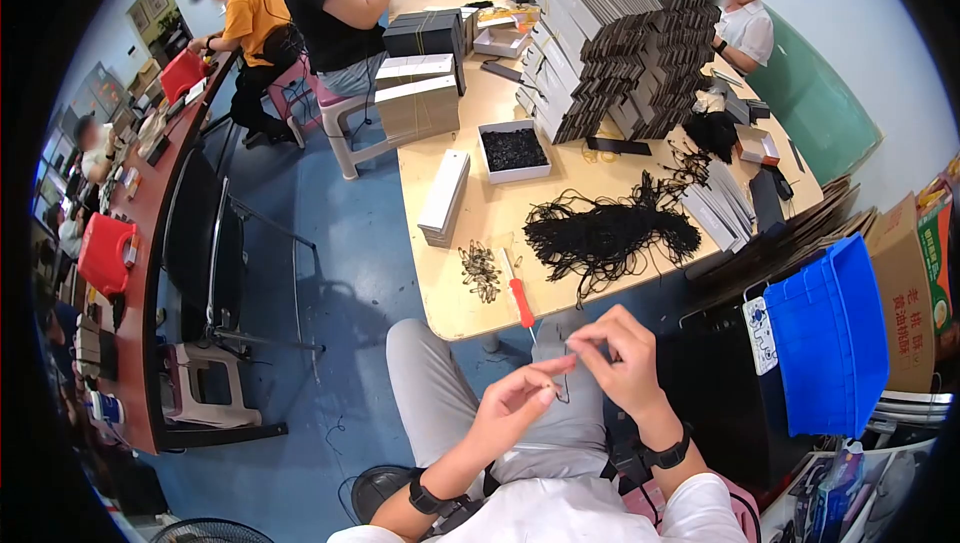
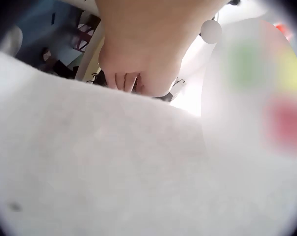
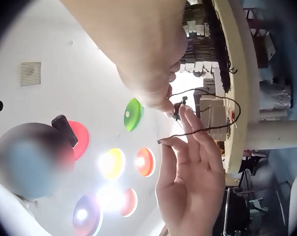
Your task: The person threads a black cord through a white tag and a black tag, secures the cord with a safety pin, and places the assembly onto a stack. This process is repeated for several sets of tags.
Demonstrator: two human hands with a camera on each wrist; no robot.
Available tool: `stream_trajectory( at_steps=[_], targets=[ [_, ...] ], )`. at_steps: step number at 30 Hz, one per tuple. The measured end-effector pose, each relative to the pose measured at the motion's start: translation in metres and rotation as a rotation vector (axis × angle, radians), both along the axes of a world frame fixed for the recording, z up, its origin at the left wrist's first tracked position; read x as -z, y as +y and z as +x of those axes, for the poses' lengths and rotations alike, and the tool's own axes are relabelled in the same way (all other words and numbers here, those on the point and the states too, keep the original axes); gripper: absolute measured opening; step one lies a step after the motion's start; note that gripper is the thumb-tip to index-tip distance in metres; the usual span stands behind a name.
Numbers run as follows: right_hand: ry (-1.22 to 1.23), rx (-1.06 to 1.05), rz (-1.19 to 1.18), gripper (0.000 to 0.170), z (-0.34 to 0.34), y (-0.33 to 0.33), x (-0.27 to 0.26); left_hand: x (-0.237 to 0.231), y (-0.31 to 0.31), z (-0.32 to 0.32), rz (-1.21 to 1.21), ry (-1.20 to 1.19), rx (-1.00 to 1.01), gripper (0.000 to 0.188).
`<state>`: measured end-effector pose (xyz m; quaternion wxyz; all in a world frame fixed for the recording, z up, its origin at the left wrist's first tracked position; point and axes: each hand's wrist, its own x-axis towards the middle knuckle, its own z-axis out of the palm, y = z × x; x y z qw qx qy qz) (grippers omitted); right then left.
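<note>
Both hands meet above the lap, just off the table's near edge. My right hand [image 1: 622,361] pinches a small black piece [image 3: 179,109] between thumb and fingers. From it a thin black cord [image 3: 239,110] loops out and back to my left hand [image 1: 515,406]. In the right wrist view, the left palm is turned to the camera. The cord crosses its fingers and its end sticks out at the thumb tip, while the longer fingertips reach the small black piece. White cloth fills most of the left wrist view and covers the left fingertips' work.
On the table [image 1: 440,308] lie a red-handled tool [image 1: 520,301], a heap of small wire loops [image 1: 480,271] and a pile of black cords [image 1: 600,233]. Behind stand a white box of small black pieces [image 1: 515,173] and tall card stacks [image 1: 610,33]. A blue bin [image 1: 825,343] stands right.
</note>
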<state>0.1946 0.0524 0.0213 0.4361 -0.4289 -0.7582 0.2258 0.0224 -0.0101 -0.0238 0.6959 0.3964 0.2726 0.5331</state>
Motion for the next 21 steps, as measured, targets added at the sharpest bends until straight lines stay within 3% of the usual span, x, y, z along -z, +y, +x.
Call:
stream_trajectory(
  at_steps=[6, 9, 13, 21],
  targets=[
    [0.072, -0.154, -0.145, 0.012, 0.003, -0.025, 0.015, 0.009, 0.007, 0.001, -0.226, -0.329, -0.098, 0.007],
    [0.34, -0.255, -0.489, 0.01, 0.006, -0.037, 0.03, 0.003, 0.008, -0.001, -0.114, -0.191, -0.159, 0.007],
    [0.346, -0.283, -0.519, 0.009, 0.005, -0.043, 0.034, 0.002, 0.002, -0.006, -0.113, -0.081, -0.093, 0.008],
    [0.363, -0.243, -0.535, 0.008, 0.005, -0.043, 0.034, 0.01, -0.004, -0.001, -0.155, -0.234, -0.086, 0.01]
  ],
)
